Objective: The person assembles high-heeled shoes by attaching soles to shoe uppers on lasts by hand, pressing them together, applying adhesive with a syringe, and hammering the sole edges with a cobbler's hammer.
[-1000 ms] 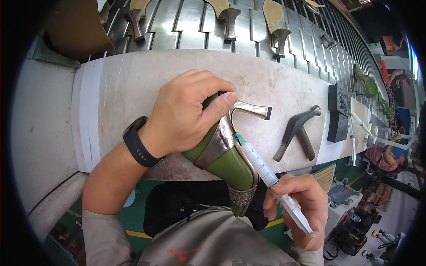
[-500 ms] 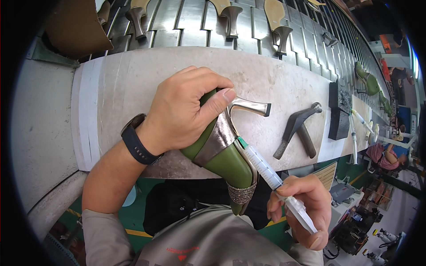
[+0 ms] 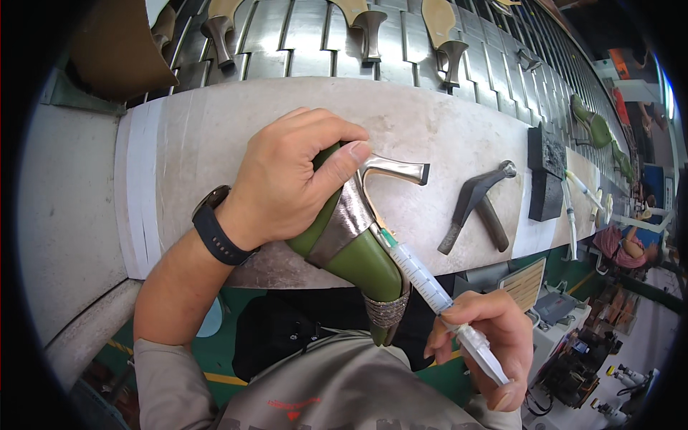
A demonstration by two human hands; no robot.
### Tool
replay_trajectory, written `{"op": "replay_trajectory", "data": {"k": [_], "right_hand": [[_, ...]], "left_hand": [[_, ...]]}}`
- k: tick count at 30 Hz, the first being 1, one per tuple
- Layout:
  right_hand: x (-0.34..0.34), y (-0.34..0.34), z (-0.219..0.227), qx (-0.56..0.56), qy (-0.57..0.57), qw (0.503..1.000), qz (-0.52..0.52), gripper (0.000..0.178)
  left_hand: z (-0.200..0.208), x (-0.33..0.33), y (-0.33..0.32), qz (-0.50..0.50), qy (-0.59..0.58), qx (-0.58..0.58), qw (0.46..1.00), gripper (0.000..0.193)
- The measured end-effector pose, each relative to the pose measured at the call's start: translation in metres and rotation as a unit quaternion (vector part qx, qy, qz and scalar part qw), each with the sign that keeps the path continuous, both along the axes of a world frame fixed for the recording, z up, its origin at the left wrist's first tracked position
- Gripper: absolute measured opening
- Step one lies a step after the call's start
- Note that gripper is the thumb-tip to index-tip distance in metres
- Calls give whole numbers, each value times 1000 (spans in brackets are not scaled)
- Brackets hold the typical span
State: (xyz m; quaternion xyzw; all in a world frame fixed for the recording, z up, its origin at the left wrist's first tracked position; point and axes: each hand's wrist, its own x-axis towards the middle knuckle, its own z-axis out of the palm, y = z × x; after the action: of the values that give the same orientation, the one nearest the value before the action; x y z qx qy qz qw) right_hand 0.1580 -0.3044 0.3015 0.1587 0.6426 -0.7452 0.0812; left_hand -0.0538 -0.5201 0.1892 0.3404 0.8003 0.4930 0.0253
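Note:
My left hand point(image 3: 290, 172) is wrapped round the heel end of a high-heeled shoe point(image 3: 351, 215), with a green shoe last point(image 3: 365, 261) inside it. The shoe lies on its side, its metallic heel point(image 3: 398, 168) pointing right and its glittery toe strap point(image 3: 387, 310) toward me. My right hand point(image 3: 494, 333) grips a clear syringe point(image 3: 419, 276), thumb near the plunger's end and fingers at the barrel's rear. The syringe's green tip point(image 3: 388, 238) is at the shoe's sole edge, in the arch area; whether it touches is too small to tell.
A hammer point(image 3: 476, 204) rests on the pale bench point(image 3: 208, 136), right of the shoe. Beyond it are a black block point(image 3: 546, 175) and more syringes point(image 3: 571, 215). A slatted metal conveyor point(image 3: 308, 36) carrying several heeled soles point(image 3: 370, 32) runs along the far side. A co-worker point(image 3: 623, 247) sits far right.
The shoe and my left hand have shifted slightly left. The syringe tip has moved a little along the sole edge, toward the toe.

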Motion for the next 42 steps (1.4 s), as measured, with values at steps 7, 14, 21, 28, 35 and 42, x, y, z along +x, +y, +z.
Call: {"op": "replay_trajectory", "data": {"k": [7,14,21,28,35,42], "right_hand": [[9,56,-16,6,104,990,-99,81],[-6,163,-37,18,209,920,-331,65],[-40,191,-61,2,96,939,-331,67],[19,57,-63,102,119,976,-149,61],[-44,-19,-65,266,220,924,164,85],[-53,-25,-78,253,233,926,158,84]], "left_hand": [[11,6,8,27,-32,13,999,17],[15,11,9,25,-32,5,999,22],[11,13,6,32,-49,21,998,23],[21,6,9,-20,-7,0,1000,21],[4,6,-2,-16,-7,15,1000,22],[4,6,-4,-12,-4,29,1000,20]]}}
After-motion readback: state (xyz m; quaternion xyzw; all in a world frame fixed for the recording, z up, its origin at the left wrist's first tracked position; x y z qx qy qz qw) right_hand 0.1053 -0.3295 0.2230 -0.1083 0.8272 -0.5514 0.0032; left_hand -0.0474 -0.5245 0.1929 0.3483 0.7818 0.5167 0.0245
